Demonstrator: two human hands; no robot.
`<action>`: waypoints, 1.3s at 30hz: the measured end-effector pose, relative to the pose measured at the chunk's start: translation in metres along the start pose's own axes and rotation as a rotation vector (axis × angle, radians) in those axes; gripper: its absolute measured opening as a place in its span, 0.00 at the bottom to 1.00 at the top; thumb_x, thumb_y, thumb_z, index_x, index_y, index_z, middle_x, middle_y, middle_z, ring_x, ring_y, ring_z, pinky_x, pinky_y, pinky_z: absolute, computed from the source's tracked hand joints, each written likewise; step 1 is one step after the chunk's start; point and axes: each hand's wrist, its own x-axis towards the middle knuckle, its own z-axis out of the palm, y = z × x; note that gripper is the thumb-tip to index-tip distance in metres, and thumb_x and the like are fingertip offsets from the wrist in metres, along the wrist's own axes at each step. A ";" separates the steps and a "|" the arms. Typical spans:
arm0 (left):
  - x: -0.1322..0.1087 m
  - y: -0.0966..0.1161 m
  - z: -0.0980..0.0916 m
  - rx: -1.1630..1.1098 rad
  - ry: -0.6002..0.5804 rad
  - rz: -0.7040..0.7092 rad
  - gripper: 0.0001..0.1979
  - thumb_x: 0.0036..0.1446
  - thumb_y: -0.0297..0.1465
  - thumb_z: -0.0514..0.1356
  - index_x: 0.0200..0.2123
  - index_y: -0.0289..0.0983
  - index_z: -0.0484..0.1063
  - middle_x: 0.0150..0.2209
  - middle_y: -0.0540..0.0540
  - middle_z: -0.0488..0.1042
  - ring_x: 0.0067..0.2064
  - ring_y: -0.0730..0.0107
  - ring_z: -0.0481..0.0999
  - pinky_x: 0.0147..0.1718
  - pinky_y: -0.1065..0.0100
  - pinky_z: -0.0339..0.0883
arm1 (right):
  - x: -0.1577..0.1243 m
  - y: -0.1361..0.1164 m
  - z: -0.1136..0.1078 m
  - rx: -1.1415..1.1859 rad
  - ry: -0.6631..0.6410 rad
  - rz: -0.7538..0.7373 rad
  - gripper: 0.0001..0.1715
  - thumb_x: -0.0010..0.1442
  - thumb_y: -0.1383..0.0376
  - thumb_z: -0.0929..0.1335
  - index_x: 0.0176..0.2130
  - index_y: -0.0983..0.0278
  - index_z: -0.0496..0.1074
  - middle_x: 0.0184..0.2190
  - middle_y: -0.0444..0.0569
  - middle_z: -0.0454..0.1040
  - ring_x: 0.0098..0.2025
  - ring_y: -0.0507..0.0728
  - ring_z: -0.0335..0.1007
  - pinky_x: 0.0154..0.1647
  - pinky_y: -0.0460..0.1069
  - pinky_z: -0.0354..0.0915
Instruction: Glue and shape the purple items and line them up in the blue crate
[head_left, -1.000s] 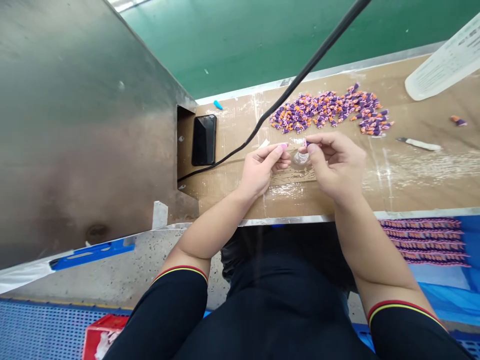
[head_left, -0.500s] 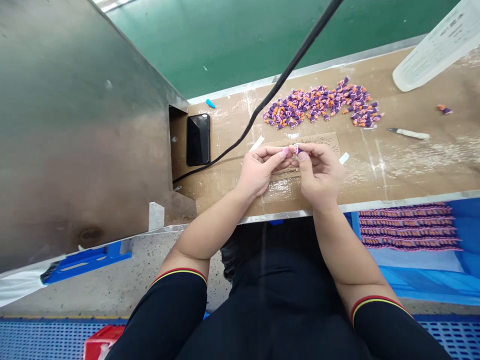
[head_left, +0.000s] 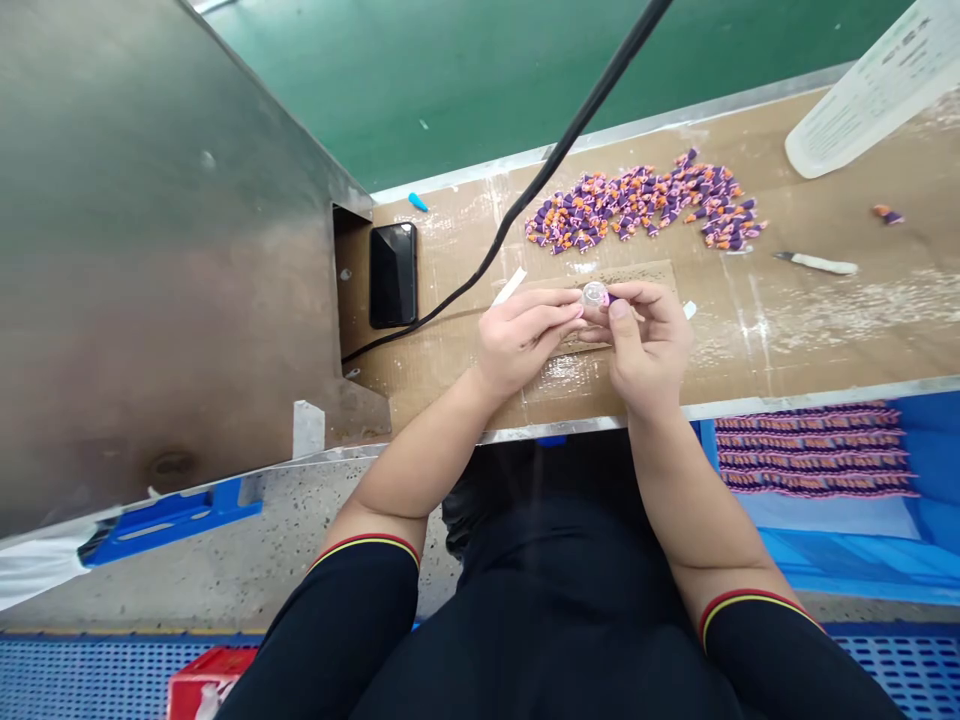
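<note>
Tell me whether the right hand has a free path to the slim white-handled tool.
Probably yes: only brown bench and a white scrap lie between the right hand and the slim white-handled tool, though that hand and the left hand are pinching a small clear piece.

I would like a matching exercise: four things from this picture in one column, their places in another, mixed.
1 phone
2 small clear piece
3 purple-orange pile
4 white-handled tool

a pinched between left hand and right hand
b toward the table's far edge
c beside the metal panel
d alone, right of the hands

Pairs: 1-c; 2-a; 3-b; 4-d
</note>
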 end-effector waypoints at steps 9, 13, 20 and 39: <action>0.002 0.004 0.007 -0.243 0.054 -0.258 0.12 0.64 0.45 0.77 0.43 0.44 0.90 0.47 0.43 0.89 0.54 0.57 0.89 0.63 0.53 0.83 | 0.003 0.002 -0.004 0.027 -0.025 0.042 0.18 0.80 0.44 0.66 0.57 0.49 0.77 0.50 0.49 0.83 0.51 0.63 0.90 0.45 0.56 0.89; 0.002 0.006 0.019 -0.674 0.142 -0.566 0.20 0.52 0.48 0.84 0.40 0.41 0.89 0.42 0.44 0.89 0.45 0.66 0.89 0.52 0.64 0.86 | 0.001 -0.007 0.001 -0.121 0.050 -0.068 0.18 0.80 0.47 0.68 0.55 0.53 0.80 0.47 0.51 0.85 0.49 0.62 0.89 0.46 0.57 0.87; 0.004 0.013 0.023 -0.825 0.199 -0.717 0.23 0.45 0.46 0.86 0.35 0.38 0.87 0.35 0.49 0.86 0.36 0.75 0.86 0.43 0.74 0.84 | -0.003 -0.012 0.009 -0.302 0.125 -0.258 0.12 0.76 0.54 0.72 0.50 0.56 0.84 0.44 0.50 0.87 0.44 0.60 0.87 0.47 0.57 0.86; 0.000 0.013 0.022 -0.787 0.178 -0.680 0.21 0.44 0.47 0.87 0.34 0.41 0.89 0.39 0.48 0.89 0.43 0.68 0.89 0.53 0.65 0.87 | 0.003 -0.016 0.006 -0.457 0.102 -0.408 0.10 0.78 0.60 0.71 0.48 0.56 0.86 0.42 0.49 0.89 0.45 0.60 0.88 0.48 0.57 0.85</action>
